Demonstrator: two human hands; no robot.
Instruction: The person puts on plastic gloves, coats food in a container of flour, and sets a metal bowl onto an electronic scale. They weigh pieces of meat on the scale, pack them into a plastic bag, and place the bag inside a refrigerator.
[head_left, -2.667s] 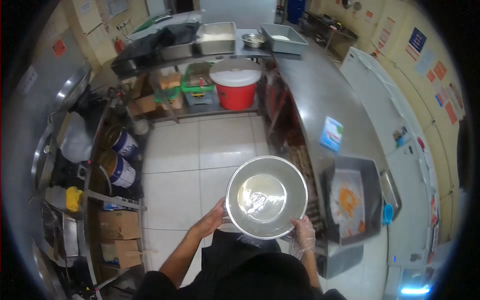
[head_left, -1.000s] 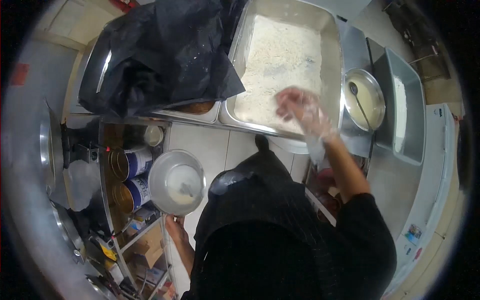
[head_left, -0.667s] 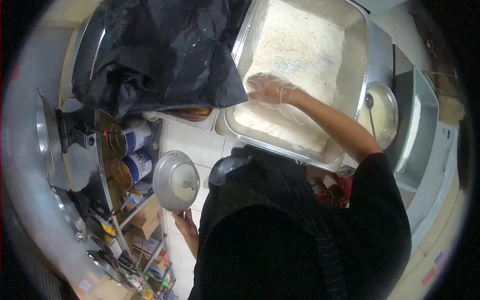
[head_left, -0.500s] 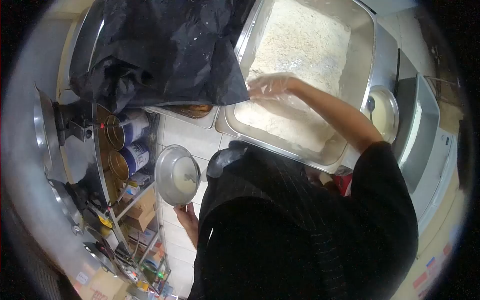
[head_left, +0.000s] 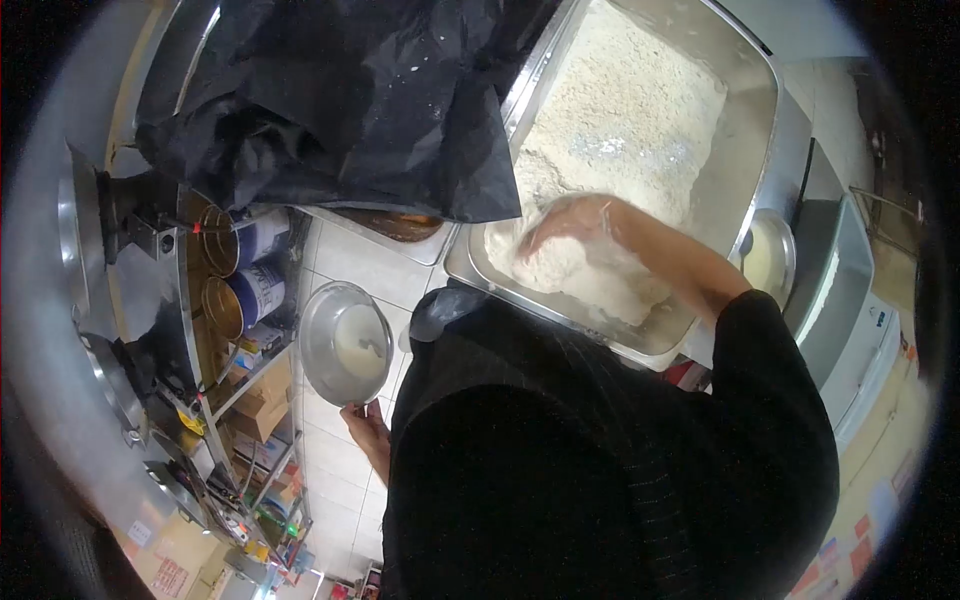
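Fingers of the left hand [head_left: 368, 430] grip the rim of a metal bowl [head_left: 318, 337], held to the left of the deep pan [head_left: 748, 125] and nearer. At the pan's near end the right hand [head_left: 577, 221] is sunk into white powder [head_left: 620, 110]; its fingertips are buried, so I can't tell whether they close. Black sheeting [head_left: 350, 120] lies just left of the pan; to its right sit a second bowl [head_left: 789, 262] and, beyond that, a grey tub [head_left: 850, 285].

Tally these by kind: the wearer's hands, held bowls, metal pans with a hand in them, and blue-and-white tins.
Hands: 2, left hand and right hand
Held bowl: 1
Metal pan: 1
Tins: 2, upper tin and lower tin
Total: 6
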